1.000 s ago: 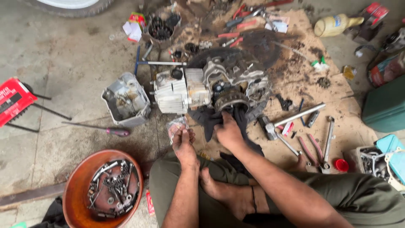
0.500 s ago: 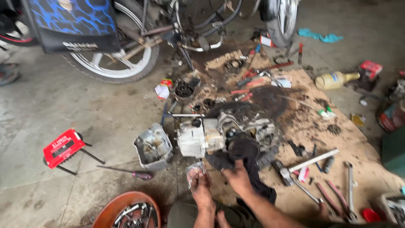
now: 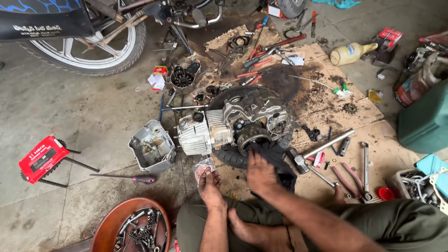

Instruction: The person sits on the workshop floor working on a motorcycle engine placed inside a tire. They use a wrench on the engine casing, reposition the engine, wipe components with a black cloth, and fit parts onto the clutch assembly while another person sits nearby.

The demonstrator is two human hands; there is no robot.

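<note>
On a workshop floor strewn with tools, a seated person works at a stripped motorcycle engine point(image 3: 233, 128) that rests on a tyre point(image 3: 235, 158) over oil-stained cardboard point(image 3: 373, 135). The right hand point(image 3: 260, 173) presses a dark rag point(image 3: 275, 161) flat against the engine's near side, fingers closed down on the cloth. The left hand point(image 3: 210, 184) pinches a small clear packet point(image 3: 203, 166) just near of the cylinder. Since a second ago the view has lifted, bringing the motorcycle's rear wheel point(image 3: 88, 39) into sight at far left, while both hands have barely moved. A bowl of parts point(image 3: 109, 228) sits near left.
</note>
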